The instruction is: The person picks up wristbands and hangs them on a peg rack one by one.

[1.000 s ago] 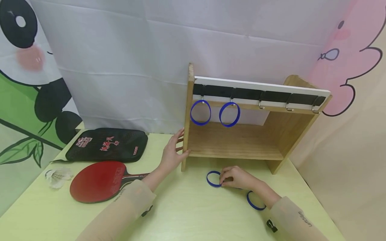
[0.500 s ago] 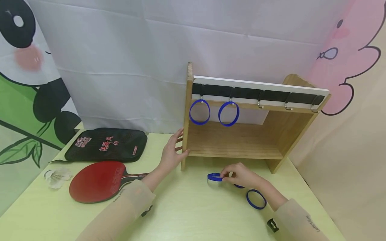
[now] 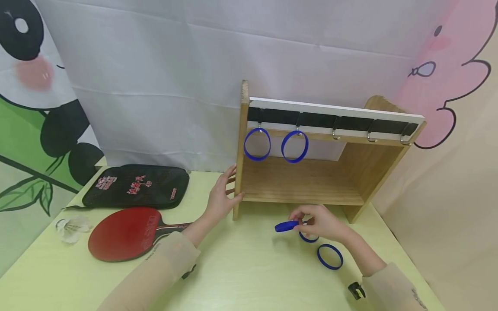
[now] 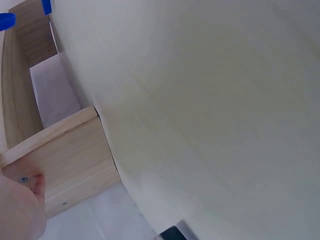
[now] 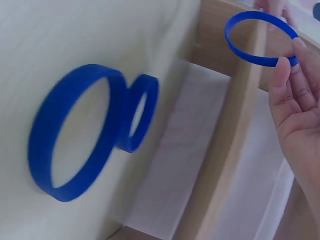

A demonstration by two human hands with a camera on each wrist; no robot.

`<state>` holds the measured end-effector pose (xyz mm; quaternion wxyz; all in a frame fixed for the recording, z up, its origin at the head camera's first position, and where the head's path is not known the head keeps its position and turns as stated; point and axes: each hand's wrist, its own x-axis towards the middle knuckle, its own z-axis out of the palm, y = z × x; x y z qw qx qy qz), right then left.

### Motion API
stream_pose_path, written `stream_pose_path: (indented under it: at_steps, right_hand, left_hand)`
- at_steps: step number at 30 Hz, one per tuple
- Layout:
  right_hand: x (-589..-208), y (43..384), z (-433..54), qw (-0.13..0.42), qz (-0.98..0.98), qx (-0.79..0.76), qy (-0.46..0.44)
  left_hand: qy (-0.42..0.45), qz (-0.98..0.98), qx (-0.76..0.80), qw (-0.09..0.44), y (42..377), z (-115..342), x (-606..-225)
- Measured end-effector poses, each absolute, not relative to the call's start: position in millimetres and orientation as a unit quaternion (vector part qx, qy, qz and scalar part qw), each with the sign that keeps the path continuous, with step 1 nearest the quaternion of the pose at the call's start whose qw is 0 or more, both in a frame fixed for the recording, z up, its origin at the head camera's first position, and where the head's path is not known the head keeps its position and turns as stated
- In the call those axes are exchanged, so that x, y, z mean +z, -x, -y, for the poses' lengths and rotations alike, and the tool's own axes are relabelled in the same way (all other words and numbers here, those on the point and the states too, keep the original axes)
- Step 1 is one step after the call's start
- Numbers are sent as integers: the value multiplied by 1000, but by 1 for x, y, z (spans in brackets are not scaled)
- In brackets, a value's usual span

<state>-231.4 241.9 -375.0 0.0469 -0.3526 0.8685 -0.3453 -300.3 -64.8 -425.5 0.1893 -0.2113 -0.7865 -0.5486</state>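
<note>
Now the pale table (image 3: 233, 280) carries the wooden rack (image 3: 303, 181), and the left hand (image 3: 220, 196) rests against its left side panel (image 3: 242, 138), fingers loosely spread, seemingly to steady it. Nearer the front, the right hand (image 3: 320, 222) has just lifted a blue ring (image 3: 286, 226) clear, pinched between thumb and fingers. Two table rings (image 5: 40, 150) lie close by; two hanging rings (image 3: 294, 161) occupy the leftmost hooks. Three bare hooks (image 3: 335, 137) remain, matching the held ring plus those two.
</note>
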Motion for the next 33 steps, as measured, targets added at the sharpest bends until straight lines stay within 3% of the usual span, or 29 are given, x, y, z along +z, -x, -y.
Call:
stream_pose_path:
  at_steps: [4, 16, 33]
  right_hand:
    - [-362, 224, -245, 20, -870, -343, 354]
    - [-311, 208, -253, -134, -820, -330, 448]
    - [-243, 212, -261, -216, -709, -406, 534]
  left_hand:
    - [213, 785, -550, 188, 300, 65, -425]
    - [219, 782, -551, 191, 302, 65, -427]
    - [225, 788, -539, 193, 300, 67, -424]
